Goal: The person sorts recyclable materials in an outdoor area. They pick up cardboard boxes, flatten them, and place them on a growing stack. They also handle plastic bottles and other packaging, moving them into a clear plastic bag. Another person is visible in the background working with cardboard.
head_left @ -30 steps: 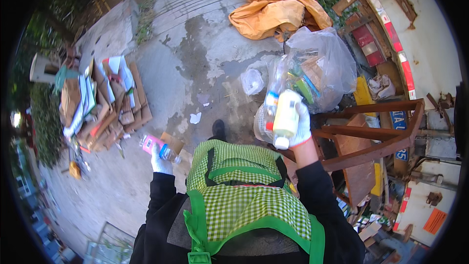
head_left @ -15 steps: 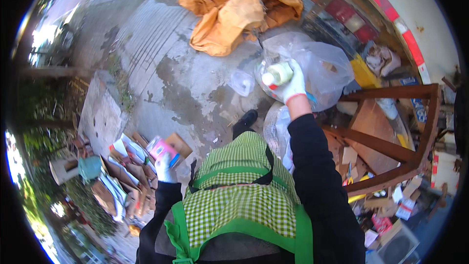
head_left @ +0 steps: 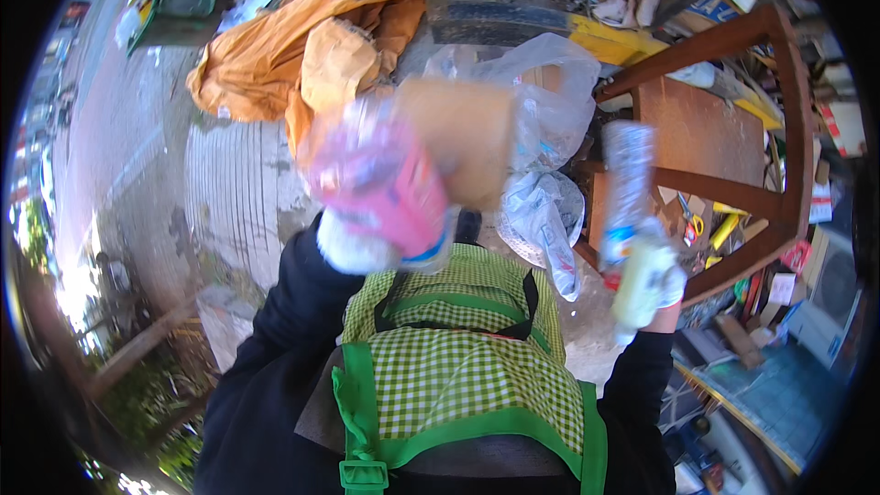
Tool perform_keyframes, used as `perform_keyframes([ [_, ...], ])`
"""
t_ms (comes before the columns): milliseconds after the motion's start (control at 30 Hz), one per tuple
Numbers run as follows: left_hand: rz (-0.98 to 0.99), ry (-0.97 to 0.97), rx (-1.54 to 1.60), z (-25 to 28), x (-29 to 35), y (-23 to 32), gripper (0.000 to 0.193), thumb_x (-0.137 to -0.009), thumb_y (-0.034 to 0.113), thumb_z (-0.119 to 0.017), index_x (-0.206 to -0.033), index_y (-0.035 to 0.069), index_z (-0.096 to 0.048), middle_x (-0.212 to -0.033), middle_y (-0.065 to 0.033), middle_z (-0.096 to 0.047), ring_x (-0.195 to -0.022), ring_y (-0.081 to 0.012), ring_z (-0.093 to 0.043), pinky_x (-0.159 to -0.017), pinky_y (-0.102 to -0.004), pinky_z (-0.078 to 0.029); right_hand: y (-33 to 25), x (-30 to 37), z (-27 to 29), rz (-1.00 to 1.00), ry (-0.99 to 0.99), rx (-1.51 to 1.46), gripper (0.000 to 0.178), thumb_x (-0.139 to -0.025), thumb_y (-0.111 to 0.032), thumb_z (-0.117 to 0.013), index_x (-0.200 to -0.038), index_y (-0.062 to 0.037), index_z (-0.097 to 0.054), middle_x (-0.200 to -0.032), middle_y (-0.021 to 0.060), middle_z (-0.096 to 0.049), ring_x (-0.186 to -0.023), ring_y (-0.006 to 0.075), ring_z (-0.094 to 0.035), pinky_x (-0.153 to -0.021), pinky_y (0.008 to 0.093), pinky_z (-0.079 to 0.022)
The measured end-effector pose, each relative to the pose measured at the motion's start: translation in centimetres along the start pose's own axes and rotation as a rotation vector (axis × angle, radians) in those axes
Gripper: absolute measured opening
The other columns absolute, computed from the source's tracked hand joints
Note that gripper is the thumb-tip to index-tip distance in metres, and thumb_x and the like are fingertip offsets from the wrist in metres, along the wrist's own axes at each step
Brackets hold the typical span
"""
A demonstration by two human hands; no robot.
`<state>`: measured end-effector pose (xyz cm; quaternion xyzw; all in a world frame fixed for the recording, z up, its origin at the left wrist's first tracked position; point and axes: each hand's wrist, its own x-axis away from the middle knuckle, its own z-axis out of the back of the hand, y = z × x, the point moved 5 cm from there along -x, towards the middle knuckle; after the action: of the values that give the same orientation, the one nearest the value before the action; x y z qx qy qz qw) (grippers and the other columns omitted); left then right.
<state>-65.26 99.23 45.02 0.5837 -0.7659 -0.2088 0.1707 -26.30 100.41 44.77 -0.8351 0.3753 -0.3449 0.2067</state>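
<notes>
My left hand (head_left: pixel 353 243), in a white glove, grips a pink package (head_left: pixel 394 192) with clear plastic over its top, raised in front of my body and blurred by motion. A flat piece of brown cardboard (head_left: pixel 458 142) shows right behind the package; whether the same hand holds it, I cannot tell. Off to the right, my gloved right hand (head_left: pixel 674 286) is closed round a pale green bottle (head_left: pixel 640 289). A clear plastic bottle (head_left: pixel 629 179) rises beside it, apparently in the same grip. The fingers of both hands are partly hidden.
A brown wooden frame (head_left: pixel 788 110) stands at the right, near my right hand. Ahead lie a clear plastic bag (head_left: pixel 559 119), a basket (head_left: pixel 557 211) with a pale bag over it and an orange sheet (head_left: pixel 257 55). Mixed scrap (head_left: pixel 742 330) fills the right side.
The left hand has swung up and rightward with the pink package from beside the cardboard pile. My right hand has come back from the plastic bag toward the lower right, bottles with it. The view has turned.
</notes>
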Motion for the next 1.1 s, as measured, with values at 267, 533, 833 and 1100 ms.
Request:
perform_keyframes([
  [267, -0.097, 0.149, -0.129, -0.1, -15.0, 4.1, 0.095, -0.078, 0.057, -0.078, -0.144, 0.002, -0.038, -0.111, -0.0134, -0.062, -0.090, -0.0216, -0.064, -0.075, -0.0340, -0.054, -1.8, -20.2, 3.1, 0.531, 0.142, -0.575, 0.062, -0.094, -0.057, -0.051, -0.132, -0.0085, -0.057, -0.120, 0.0147, -0.066, -0.106, 0.0305, -0.067, -0.091, 0.0471, -0.056],
  [533, 0.176, 0.047, -0.277, 5.4, -12.3, 11.7, 0.103, -0.076, 0.055, -0.083, -0.149, 0.002, -0.034, -0.130, -0.0206, -0.057, -0.100, -0.0249, -0.066, -0.081, -0.0357, -0.057, 11.6, -29.3, -0.3, 0.411, 0.503, -0.652, 0.045, -0.092, -0.037, -0.063, -0.126, -0.0086, -0.058, -0.112, 0.0129, -0.065, -0.101, 0.0310, -0.066, -0.090, 0.0484, -0.057],
  [833, 0.257, 0.066, -0.458, 13.1, -9.9, 12.5, 0.108, -0.074, 0.054, -0.084, -0.153, 0.005, -0.028, -0.141, -0.0241, -0.050, -0.120, -0.0332, -0.059, -0.090, -0.0430, -0.058, 17.3, -24.3, 2.2, -0.254, 0.725, 0.597, 0.066, -0.070, -0.038, -0.082, -0.127, -0.0107, -0.063, -0.115, 0.0159, -0.069, -0.105, 0.0328, -0.068, -0.091, 0.0442, -0.054],
  [1100, 0.417, 0.096, -0.485, 11.4, -8.8, 11.7, 0.107, -0.067, 0.059, -0.088, -0.146, 0.007, -0.038, -0.130, -0.0124, -0.058, -0.101, -0.0204, -0.065, -0.082, -0.0331, -0.056, 9.2, -30.5, -1.6, -0.274, 0.954, 1.423, 0.089, -0.069, -0.056, -0.080, -0.147, -0.0254, -0.049, -0.152, 0.0251, -0.041, -0.139, 0.0415, -0.043, -0.112, 0.0448, -0.040],
])
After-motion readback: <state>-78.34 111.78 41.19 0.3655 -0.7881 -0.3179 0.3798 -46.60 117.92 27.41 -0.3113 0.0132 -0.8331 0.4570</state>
